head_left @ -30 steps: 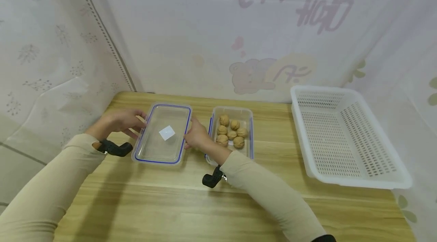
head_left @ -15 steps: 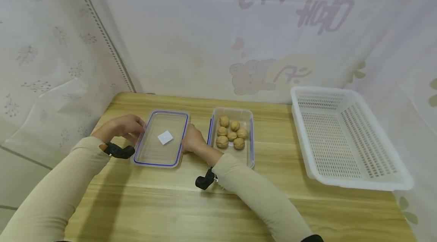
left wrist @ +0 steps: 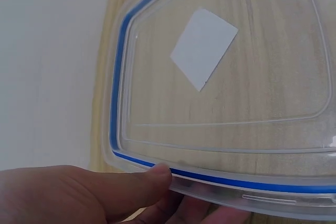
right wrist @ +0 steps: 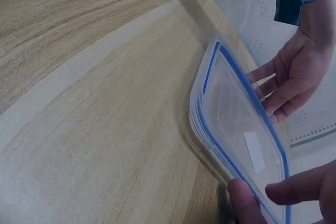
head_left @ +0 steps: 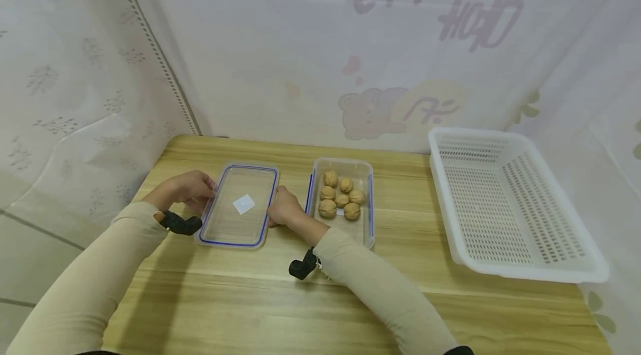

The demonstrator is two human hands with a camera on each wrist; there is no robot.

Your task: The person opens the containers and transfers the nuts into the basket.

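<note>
L hand [head_left: 192,187] & R hand [head_left: 286,208] are pinching clear rect. plastic lid [head_left: 235,226]; 7 wrinkled walnuts [head_left: 328,209] are lying in box [head_left: 344,162], slotted basket [head_left: 491,211] standing R.

Soft, even light fills the head view, leaving a pale sheen on the table [head_left: 285,316] near the middle and a diffuse shadow [head_left: 155,302] beside the left sleeve [head_left: 85,285]. Wide-angle distortion stretches the white basket [head_left: 506,213] at right — the far wall's print [head_left: 368,114] looks washed out. Both wrist views are dimmer and cooler, with thin glints along the clear lid's [left wrist: 262,98] ridges.
</note>
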